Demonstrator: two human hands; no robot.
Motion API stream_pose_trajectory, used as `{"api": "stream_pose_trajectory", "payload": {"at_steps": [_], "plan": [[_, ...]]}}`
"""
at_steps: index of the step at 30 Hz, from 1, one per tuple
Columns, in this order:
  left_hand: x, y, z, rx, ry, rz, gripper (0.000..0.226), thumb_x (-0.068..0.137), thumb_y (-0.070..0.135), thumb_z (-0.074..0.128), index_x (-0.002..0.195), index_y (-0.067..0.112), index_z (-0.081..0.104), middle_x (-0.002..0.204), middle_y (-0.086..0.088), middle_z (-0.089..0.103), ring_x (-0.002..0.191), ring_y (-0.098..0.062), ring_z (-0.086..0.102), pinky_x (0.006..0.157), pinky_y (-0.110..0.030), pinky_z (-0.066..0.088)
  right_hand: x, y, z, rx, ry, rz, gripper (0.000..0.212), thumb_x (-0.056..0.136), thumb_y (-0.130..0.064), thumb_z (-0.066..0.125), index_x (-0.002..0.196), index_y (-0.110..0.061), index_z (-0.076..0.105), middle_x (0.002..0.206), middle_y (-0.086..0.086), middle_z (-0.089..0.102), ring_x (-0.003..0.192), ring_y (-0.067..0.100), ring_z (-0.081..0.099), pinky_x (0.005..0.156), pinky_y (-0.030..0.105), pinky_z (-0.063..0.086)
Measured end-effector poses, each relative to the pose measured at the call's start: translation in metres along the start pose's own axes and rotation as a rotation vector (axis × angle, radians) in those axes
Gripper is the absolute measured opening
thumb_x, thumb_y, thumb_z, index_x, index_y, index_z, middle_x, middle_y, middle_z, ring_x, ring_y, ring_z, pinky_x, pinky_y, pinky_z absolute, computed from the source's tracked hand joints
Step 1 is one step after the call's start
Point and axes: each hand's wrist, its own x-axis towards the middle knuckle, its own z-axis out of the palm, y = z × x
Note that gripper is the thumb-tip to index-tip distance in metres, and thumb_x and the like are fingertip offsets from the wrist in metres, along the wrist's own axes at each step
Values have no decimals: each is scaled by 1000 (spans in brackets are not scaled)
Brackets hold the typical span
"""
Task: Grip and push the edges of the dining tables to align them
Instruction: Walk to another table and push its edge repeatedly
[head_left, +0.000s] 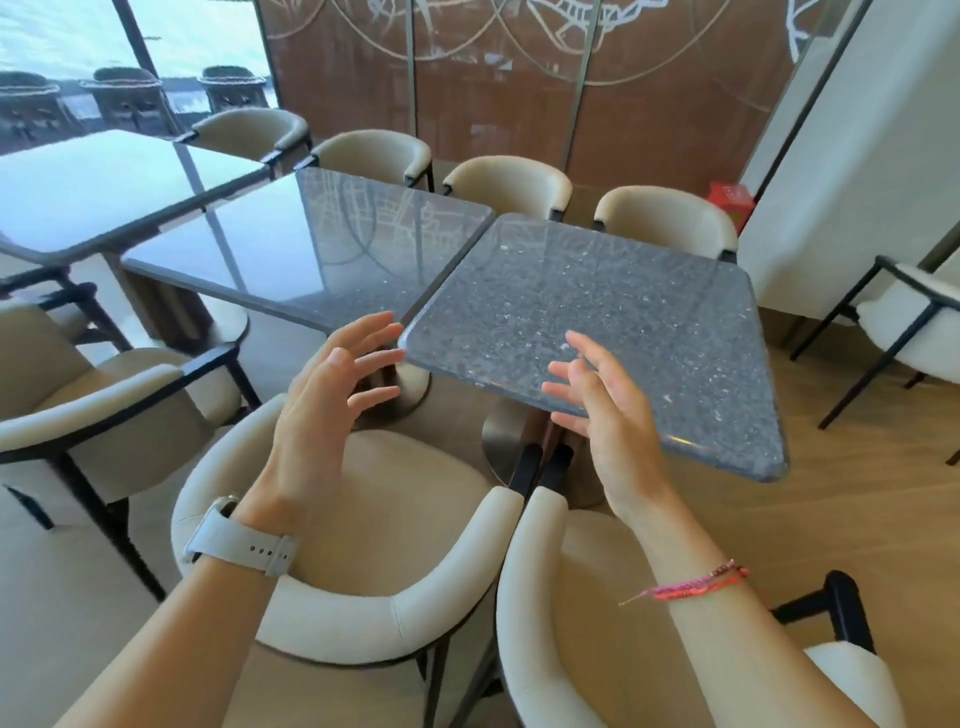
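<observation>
Two square grey speckled dining tables stand side by side. The near table (623, 312) is turned at an angle to the left table (311, 244), and their far corners nearly meet. My left hand (332, 389) hovers with fingers spread just left of the near table's front corner, not touching it. Over that table's front edge, my right hand (597, 410) is held with fingers spread and holds nothing. A pale watch sits on the left wrist, a pink bracelet on the right.
Two cream armchairs (363, 613) (561, 623) stand between me and the tables. More cream chairs (670, 218) line the far side and both flanks. A third table (93, 192) is at the far left. A red box (730, 200) lies on the wooden floor by a white wall.
</observation>
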Motion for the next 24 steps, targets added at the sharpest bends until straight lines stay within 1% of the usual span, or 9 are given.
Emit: {"api": "stream_pose_trajectory", "payload": {"at_steps": [2, 6, 8, 10, 11, 15, 18, 21, 24], "plan": [[-17, 9, -15, 18, 48, 6, 88, 78, 85, 58, 142, 24, 52, 146, 0, 60, 135, -25, 56, 104, -43, 50, -5, -4, 20, 16, -63, -14, 38, 87, -48, 51, 125, -44, 57, 116, -3, 70, 109, 13, 69, 94, 39, 54], [-59, 28, -58, 31, 188, 25, 79, 80, 81, 59, 140, 29, 55, 146, 0, 60, 135, -26, 56, 107, -48, 48, -15, -11, 71, 51, -197, -22, 40, 86, -49, 53, 125, -42, 59, 120, -1, 69, 110, 15, 69, 93, 38, 56], [-82, 39, -83, 43, 275, 22, 85, 79, 80, 62, 142, 24, 54, 146, -3, 59, 134, -26, 56, 105, -46, 50, -21, -14, 102, 55, -271, -30, 43, 87, -49, 53, 128, -40, 60, 120, 0, 70, 110, 15, 69, 92, 38, 56], [-110, 53, -112, 54, 372, 28, 94, 77, 80, 64, 146, 17, 50, 147, -8, 58, 133, -26, 56, 100, -40, 54, -30, -17, 138, 55, -361, -41, 47, 89, -48, 52, 134, -35, 59, 122, 0, 69, 110, 13, 69, 91, 36, 56], [-124, 59, -124, 63, 416, 34, 94, 77, 80, 64, 146, 17, 50, 147, -9, 58, 133, -26, 56, 99, -40, 54, -34, -19, 156, 59, -402, -46, 47, 89, -48, 52, 134, -36, 58, 122, -1, 69, 110, 13, 69, 91, 36, 56], [-179, 88, -177, 148, 570, 66, 75, 77, 83, 58, 133, 34, 61, 141, 3, 64, 133, -24, 58, 104, -49, 49, -63, -30, 234, 95, -562, -65, 42, 89, -49, 52, 129, -42, 57, 124, 0, 68, 111, 14, 68, 94, 38, 56], [-226, 109, -216, 190, 674, 68, 74, 76, 84, 58, 131, 35, 62, 140, 3, 64, 132, -25, 58, 103, -46, 49, -97, -33, 297, 97, -690, -77, 38, 90, -51, 52, 127, -45, 57, 126, 0, 66, 110, 11, 68, 90, 33, 56], [-275, 121, -250, 219, 770, 57, 77, 74, 86, 58, 131, 34, 62, 141, 1, 63, 131, -25, 58, 100, -42, 50, -131, -30, 355, 92, -796, -83, 43, 92, -48, 49, 135, -40, 54, 127, -2, 66, 111, 10, 67, 89, 31, 56], [-319, 131, -286, 239, 854, 51, 77, 74, 86, 58, 130, 34, 62, 141, 2, 63, 131, -24, 59, 102, -45, 49, -160, -28, 408, 89, -881, -84, 51, 93, -48, 49, 142, -31, 52, 123, -3, 67, 112, 12, 68, 91, 33, 57]]}}
